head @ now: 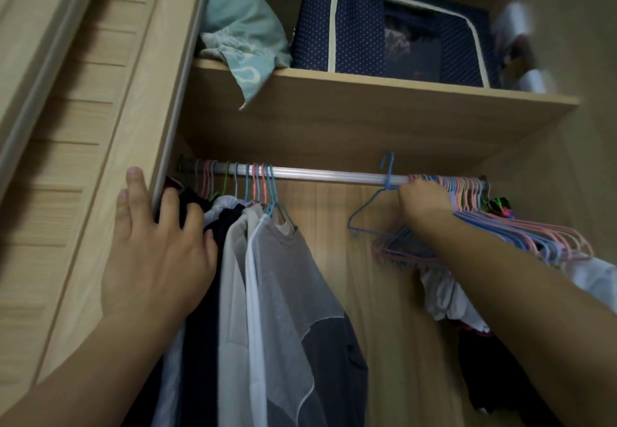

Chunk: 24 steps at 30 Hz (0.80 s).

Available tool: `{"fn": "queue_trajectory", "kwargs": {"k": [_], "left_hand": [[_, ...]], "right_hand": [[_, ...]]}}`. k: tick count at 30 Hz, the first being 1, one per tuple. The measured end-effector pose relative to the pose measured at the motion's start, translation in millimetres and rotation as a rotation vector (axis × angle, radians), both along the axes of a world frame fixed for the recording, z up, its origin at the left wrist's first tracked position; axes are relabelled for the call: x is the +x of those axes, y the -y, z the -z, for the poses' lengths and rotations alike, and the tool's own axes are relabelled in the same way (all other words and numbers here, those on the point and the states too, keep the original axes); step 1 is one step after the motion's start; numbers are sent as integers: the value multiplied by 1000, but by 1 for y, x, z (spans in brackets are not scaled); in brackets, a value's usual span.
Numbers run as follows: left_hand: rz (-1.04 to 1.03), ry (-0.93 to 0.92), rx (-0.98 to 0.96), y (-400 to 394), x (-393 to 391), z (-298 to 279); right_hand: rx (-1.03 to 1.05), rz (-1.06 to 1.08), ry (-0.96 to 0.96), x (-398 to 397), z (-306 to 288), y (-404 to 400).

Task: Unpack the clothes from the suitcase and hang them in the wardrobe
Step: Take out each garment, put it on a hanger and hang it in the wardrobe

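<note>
Under the wardrobe shelf, one metal rail running left to right, with two clusters of hangers and a bare stretch between. At left, roughly ten thin coloured hangers carrying clothes: dark garments, white sheer pieces and a grey top nearest the gap. At right, a dense bunch of pink and blue empty hangers, too many and too tightly packed to count. One blue hanger apart from that bunch, hook lifted above the rail, gripped at the neck by right hand with fingers curled round it. Left hand spread, fingers relaxed, resting on the dark garments and touching the wardrobe's door edge, holding nothing. Below the right forearm, white bunched cloth. On the shelf above, one teal pillow at left, one navy dotted storage box in the middle, and blurred pale items at far right.
</note>
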<state>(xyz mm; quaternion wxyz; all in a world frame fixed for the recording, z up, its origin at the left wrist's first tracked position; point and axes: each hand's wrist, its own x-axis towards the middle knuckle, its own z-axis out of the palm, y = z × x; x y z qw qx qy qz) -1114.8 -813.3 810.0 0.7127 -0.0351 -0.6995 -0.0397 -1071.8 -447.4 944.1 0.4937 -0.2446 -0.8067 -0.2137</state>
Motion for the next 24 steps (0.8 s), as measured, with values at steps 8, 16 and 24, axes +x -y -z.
{"fn": "queue_trajectory", "kwargs": {"k": [8,16,24], "left_hand": [[150,85,85,-12,16,25],[402,125,175,-20,38,24],[729,227,-112,-54,87,107]], "right_hand": [[-65,-120,-13,24,44,28],[-48,-150,-18,46,12,64],[-239,-202,-59,94,135,48]]}}
